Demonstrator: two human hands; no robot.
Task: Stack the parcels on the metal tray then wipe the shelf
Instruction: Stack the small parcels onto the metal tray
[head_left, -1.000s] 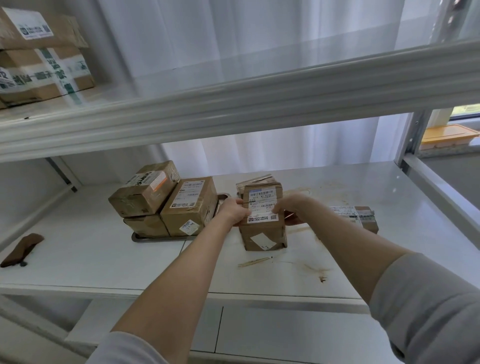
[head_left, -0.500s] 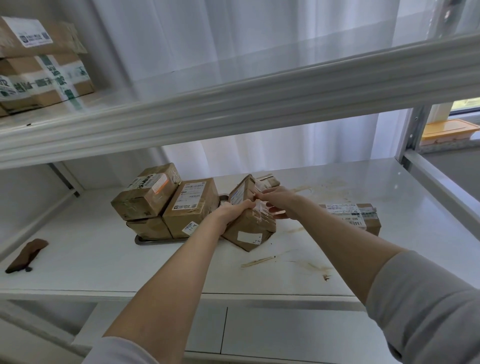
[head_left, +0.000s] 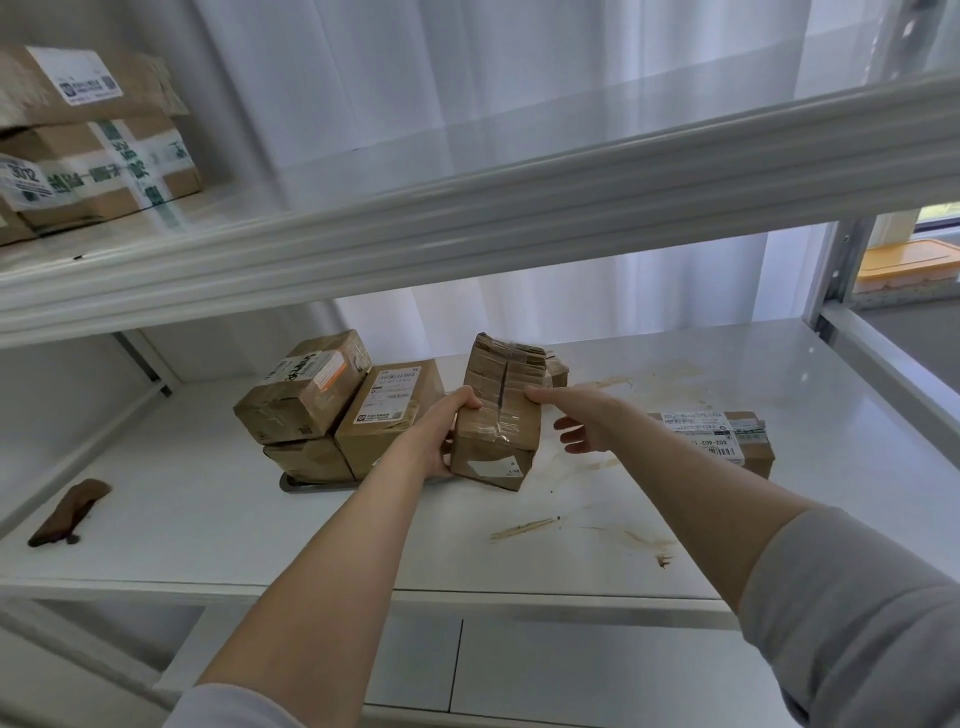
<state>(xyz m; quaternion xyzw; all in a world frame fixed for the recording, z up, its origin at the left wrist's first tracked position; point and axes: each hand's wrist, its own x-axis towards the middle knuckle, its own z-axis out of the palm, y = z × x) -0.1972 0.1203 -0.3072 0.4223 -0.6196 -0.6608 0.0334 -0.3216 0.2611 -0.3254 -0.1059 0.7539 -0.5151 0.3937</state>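
A taped brown parcel (head_left: 498, 415) is lifted and tilted above the white shelf (head_left: 208, 519). My left hand (head_left: 447, 431) grips its left side and underside. My right hand (head_left: 576, 415) touches its right edge with thumb and fingertips, the other fingers spread. To the left, three parcels sit on the metal tray (head_left: 311, 482): one labelled parcel (head_left: 306, 389) on top of a small one (head_left: 306, 460), and a third (head_left: 387, 415) beside them. A flat labelled parcel (head_left: 722, 436) lies on the shelf at the right. Another parcel (head_left: 557, 370) is mostly hidden behind the held one.
A brown cloth (head_left: 67, 512) lies at the shelf's left front. Brown stains (head_left: 524, 527) mark the shelf's middle and right. The upper shelf's beam (head_left: 519, 208) hangs overhead, with taped boxes (head_left: 93, 140) on it at the left. An orange-lidded container (head_left: 909, 265) sits outside at the right.
The parcel has been raised off the shelf and turned from label-forward to its taped seam facing me. My right hand has loosened to a fingertip touch.
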